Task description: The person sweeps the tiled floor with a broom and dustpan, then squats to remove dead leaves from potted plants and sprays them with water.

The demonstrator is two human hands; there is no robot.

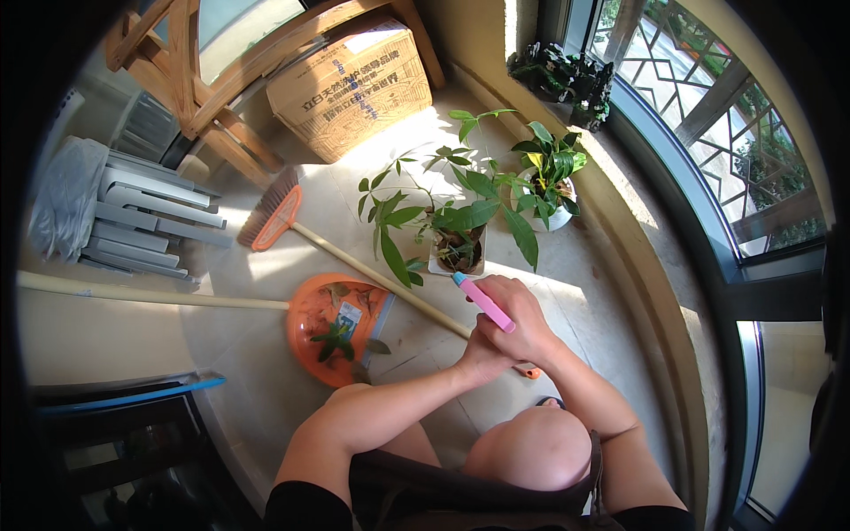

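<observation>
My right hand (pixel 521 312) holds a slim pink tool with a blue end (pixel 490 306), perhaps a cutter or a marker. The blue end points toward the pot. Just below, my left hand (pixel 488 355) presses against the right one. Its fingers are mostly hidden, so what it grips cannot be seen. Beyond the hands stands a leafy plant (pixel 478 189) in a square white pot (pixel 437 265) with dark soil. A broom (pixel 272 229) lies on the floor, its pale handle (pixel 378 275) passing beneath my hands.
An orange dustpan (pixel 302 338) holds leaves at the left. A second potted plant (pixel 548 166) stands by the window ledge. Farther back are a cardboard box (pixel 358 86) bearing writing and a wooden frame (pixel 186 73). Stacked grey plastic pieces (pixel 146 219) lie left; a dark rockery ornament (pixel 564 83) sits on the sill.
</observation>
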